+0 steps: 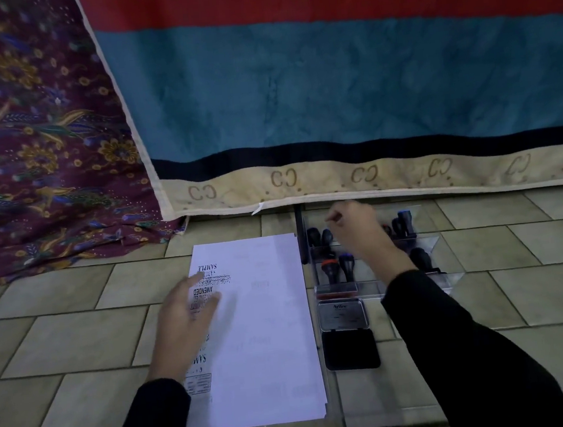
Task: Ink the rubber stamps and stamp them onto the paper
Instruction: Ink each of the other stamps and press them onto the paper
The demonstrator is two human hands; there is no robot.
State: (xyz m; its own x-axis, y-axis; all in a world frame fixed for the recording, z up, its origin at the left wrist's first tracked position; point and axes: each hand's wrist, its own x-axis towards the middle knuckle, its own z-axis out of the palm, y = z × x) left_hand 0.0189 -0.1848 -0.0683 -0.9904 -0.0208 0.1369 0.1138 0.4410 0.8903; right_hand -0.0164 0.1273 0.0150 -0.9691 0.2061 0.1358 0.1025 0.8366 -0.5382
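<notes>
A white stack of paper [271,334] lies on the tiled floor, with several black stamp marks down its left side. My left hand [184,326] rests flat on that left side, fingers spread. To the right stands a clear stamp rack [366,287] with several dark-handled rubber stamps [338,268]. My right hand [360,229] hovers over the rack's back row with its fingers curled; whether it holds a stamp is hidden. An open black ink pad [349,348] lies in front of the rack, its lid [342,314] raised.
A teal, red and beige striped cloth [347,86] hangs behind the rack, close above its back row. A maroon floral cloth [37,150] drapes onto the floor at the left. Beige floor tiles [62,341] surround the paper.
</notes>
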